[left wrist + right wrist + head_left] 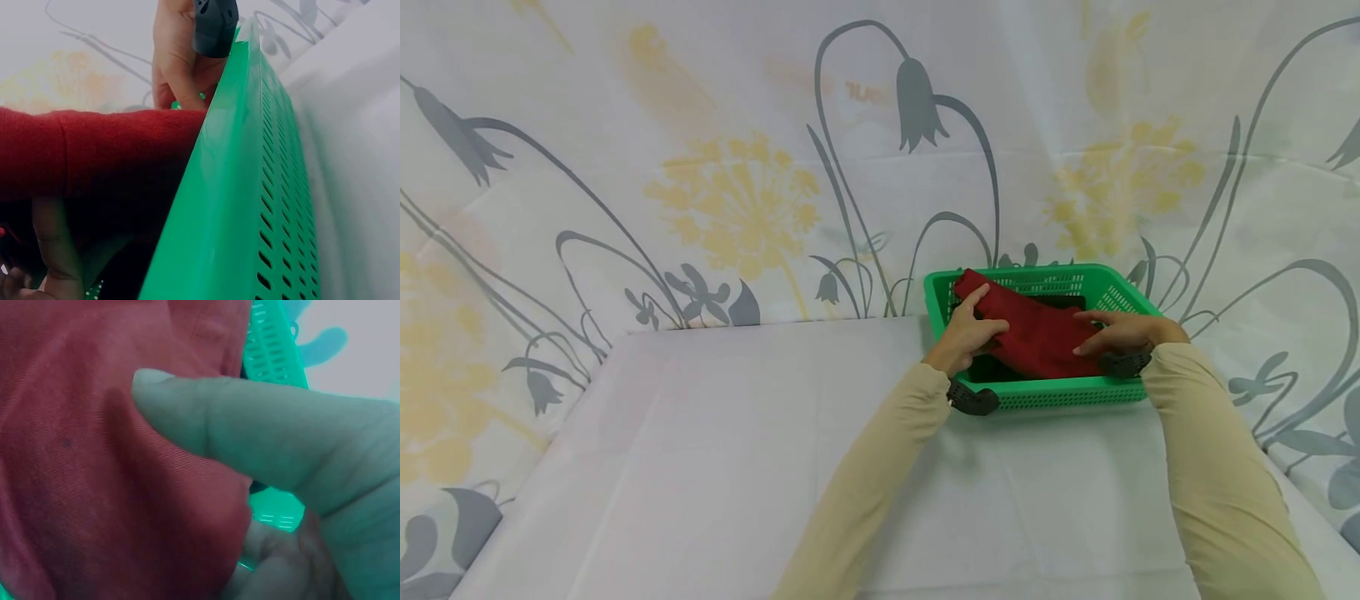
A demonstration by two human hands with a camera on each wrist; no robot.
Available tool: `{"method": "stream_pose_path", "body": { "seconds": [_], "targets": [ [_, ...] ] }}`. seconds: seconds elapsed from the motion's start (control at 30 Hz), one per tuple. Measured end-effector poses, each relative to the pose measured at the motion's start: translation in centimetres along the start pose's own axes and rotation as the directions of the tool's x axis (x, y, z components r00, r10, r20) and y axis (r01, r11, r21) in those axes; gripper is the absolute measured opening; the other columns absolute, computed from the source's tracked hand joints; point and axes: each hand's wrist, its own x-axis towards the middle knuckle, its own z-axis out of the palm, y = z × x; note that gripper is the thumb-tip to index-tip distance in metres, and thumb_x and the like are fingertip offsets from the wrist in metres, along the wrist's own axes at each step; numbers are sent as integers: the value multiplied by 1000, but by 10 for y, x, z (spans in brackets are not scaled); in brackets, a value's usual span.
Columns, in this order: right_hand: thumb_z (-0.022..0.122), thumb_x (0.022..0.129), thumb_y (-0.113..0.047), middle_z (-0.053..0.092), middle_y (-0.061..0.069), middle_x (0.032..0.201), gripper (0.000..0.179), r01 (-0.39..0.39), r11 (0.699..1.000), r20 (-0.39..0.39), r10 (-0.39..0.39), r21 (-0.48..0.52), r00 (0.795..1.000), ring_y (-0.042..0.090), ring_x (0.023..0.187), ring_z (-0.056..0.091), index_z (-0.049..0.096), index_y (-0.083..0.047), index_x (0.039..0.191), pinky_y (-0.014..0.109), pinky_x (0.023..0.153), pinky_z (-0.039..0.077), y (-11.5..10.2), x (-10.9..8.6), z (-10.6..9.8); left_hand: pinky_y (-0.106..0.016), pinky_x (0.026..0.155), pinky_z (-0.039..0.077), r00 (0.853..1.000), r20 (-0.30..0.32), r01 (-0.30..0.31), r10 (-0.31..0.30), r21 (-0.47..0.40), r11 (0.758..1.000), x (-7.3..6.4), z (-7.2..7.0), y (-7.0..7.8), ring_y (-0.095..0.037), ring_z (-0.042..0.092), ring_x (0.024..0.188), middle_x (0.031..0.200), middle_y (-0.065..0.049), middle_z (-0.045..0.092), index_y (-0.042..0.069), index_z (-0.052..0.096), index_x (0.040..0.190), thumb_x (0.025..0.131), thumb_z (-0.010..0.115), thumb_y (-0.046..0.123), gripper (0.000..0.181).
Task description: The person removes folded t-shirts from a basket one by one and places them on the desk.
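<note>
A folded piece of red cloth (1037, 329) lies slantwise in a green plastic basket (1052, 390), its far left corner raised over the rim. At its left end my left hand (966, 333) holds the cloth, with a finger (53, 240) showing below the fabric in the left wrist view. On the other end, my right hand (1123, 332) grips the right edge; its thumb (181, 409) lies on top and the other fingers are partly hidden under the fabric. Dark material (1060, 301) shows in the basket behind and beneath the red cloth.
The basket stands on a white-covered table (737, 450), towards the back right. Behind it hangs a flower-printed curtain (880, 167). Dark wrist devices (973, 398) sit close to the basket's front rim.
</note>
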Motion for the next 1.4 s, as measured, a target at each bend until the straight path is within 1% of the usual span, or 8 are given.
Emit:
{"method": "stream_pose_path", "body": {
  "seconds": [0.3, 0.7, 0.97, 1.07, 1.13, 1.17, 1.3, 1.4],
  "targets": [
    [64, 92, -15, -10, 41, 147, 86, 6, 1000, 16, -7, 29, 1000, 55, 133, 16, 4, 13, 148, 57, 101, 33, -1, 4, 4, -28, 61, 47, 1000, 16, -15, 15, 3, 1000, -2, -2, 7, -16, 53, 67, 106, -5, 50, 23, 34, 152, 86, 60, -5, 77],
    [67, 90, -18, -6, 42, 146, 89, -4, 998, 23, 5, -61, 1000, 58, 133, 8, 5, 14, 147, 64, 102, 25, -9, 7, 8, -27, 61, 47, 1000, 26, -11, 11, -5, 1000, -2, -8, 7, -15, 53, 67, 105, -4, 53, 25, 33, 152, 86, 60, -6, 77],
    [66, 91, -13, -5, 38, 149, 85, 42, 998, 16, -43, 52, 999, 47, 129, 22, 7, 10, 149, 42, 93, 40, -4, 8, 7, -27, 61, 47, 999, 33, -22, 22, -14, 1000, -3, -9, 9, -14, 52, 67, 104, -3, 52, 24, 33, 152, 86, 59, -6, 77],
    [64, 92, -12, 6, 37, 147, 81, 64, 996, -16, -63, 61, 998, 34, 110, 39, 10, 10, 149, 32, 79, 44, -2, 7, 7, -29, 64, 48, 999, 34, -28, 29, -34, 999, -4, -11, 10, -16, 53, 74, 109, -4, 51, 24, 34, 152, 86, 59, -6, 77],
    [64, 92, -12, 37, 33, 125, 80, 61, 995, -44, -57, 81, 997, 23, 85, 48, 13, 8, 150, 27, 67, 43, -2, 5, 6, -31, 67, 48, 999, 34, -35, 37, -49, 998, -4, -12, 11, -17, 53, 81, 113, -3, 49, 24, 34, 152, 86, 60, -5, 77],
    [63, 92, -11, 46, 27, 108, 79, 60, 994, -54, -55, 96, 997, 17, 71, 46, 13, 8, 150, 26, 62, 41, -3, 4, 6, -31, 68, 48, 999, 35, -38, 40, -58, 998, -5, -13, 12, -17, 52, 83, 115, -3, 48, 24, 35, 152, 85, 59, -5, 77],
    [65, 90, -10, 44, 10, 83, 80, 63, 987, -116, -45, 148, 992, 9, 49, 27, 16, 3, 152, 25, 50, 34, -4, 1, 7, -32, 69, 47, 998, 41, -54, 57, -82, 995, -6, -16, 15, -18, 50, 87, 120, -3, 45, 24, 34, 152, 85, 58, -6, 78],
    [66, 90, -14, 40, 28, 127, 81, 99, 987, -145, -80, 130, 986, 16, 74, 44, 16, 2, 152, 23, 59, 39, -5, -1, 6, -32, 68, 46, 997, 45, -65, 70, -98, 993, -7, -18, 16, -18, 49, 87, 122, -3, 44, 23, 33, 153, 84, 57, -7, 79]
  ]
}}
